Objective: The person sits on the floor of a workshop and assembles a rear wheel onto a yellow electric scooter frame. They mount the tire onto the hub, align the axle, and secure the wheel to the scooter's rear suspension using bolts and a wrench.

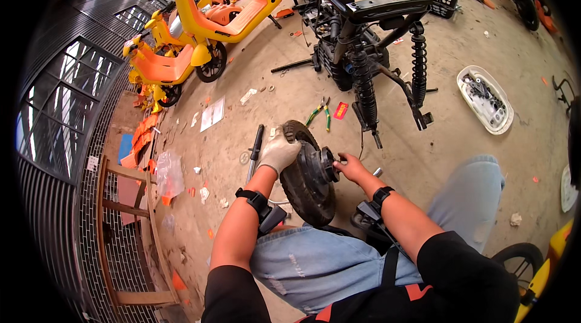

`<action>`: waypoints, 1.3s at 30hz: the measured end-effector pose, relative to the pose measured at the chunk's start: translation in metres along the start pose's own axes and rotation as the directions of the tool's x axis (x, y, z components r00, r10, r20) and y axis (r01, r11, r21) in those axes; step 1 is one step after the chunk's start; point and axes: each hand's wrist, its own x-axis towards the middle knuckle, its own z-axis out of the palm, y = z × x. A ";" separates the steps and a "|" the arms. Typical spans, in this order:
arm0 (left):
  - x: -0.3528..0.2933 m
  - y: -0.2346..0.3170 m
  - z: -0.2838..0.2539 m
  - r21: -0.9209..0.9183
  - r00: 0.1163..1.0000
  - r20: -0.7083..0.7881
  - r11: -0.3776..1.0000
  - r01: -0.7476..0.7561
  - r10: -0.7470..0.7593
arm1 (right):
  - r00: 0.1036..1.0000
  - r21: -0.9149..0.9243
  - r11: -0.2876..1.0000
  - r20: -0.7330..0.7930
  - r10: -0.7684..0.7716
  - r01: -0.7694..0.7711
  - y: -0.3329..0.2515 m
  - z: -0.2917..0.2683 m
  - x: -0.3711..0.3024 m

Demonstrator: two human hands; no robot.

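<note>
A small black scooter wheel (305, 181) with a hub motor stands upright on the concrete floor between my knees. My left hand (278, 152), in a light work glove, grips the top of its tyre. My bare right hand (351, 169) pinches a small part at the hub's axle (330, 166). Both wrists carry black straps. Beyond the wheel stands a stripped black scooter frame (369, 39) with two coil shock absorbers hanging down and no rear wheel.
Green-handled pliers (321, 112) and a long black tool (255, 150) lie on the floor near the wheel. A white tray (484, 99) of parts sits to the right. Yellow and orange scooters (206, 26) stand at the back left. A wooden frame (130, 238) stands at the left.
</note>
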 end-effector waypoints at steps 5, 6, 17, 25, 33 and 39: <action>0.001 -0.006 -0.002 0.037 1.000 -0.027 0.999 0.010 -0.009 | 0.999 -0.017 1.000 0.020 -0.026 0.027 0.010 0.004 -0.005; -0.001 -0.005 -0.004 0.042 1.000 -0.025 0.999 0.015 -0.014 | 1.000 0.012 1.000 0.027 -0.017 0.016 0.012 0.005 -0.005; -0.004 -0.017 -0.006 0.070 0.996 -0.017 0.993 0.091 -0.090 | 0.990 -0.032 0.993 0.077 0.119 -0.117 -0.019 0.022 -0.007; 0.004 -0.032 -0.003 0.023 0.994 -0.054 0.995 0.092 -0.091 | 0.957 0.137 0.947 0.067 0.283 -0.290 -0.028 0.036 -0.003; 0.002 -0.041 -0.003 0.021 0.995 -0.049 0.995 0.094 -0.093 | 0.891 0.116 0.885 0.013 0.454 -0.452 -0.056 0.044 -0.010; 0.000 -0.036 -0.004 -0.013 0.994 -0.082 0.997 0.074 -0.075 | 0.934 0.088 0.930 0.019 0.358 -0.358 -0.030 0.045 0.003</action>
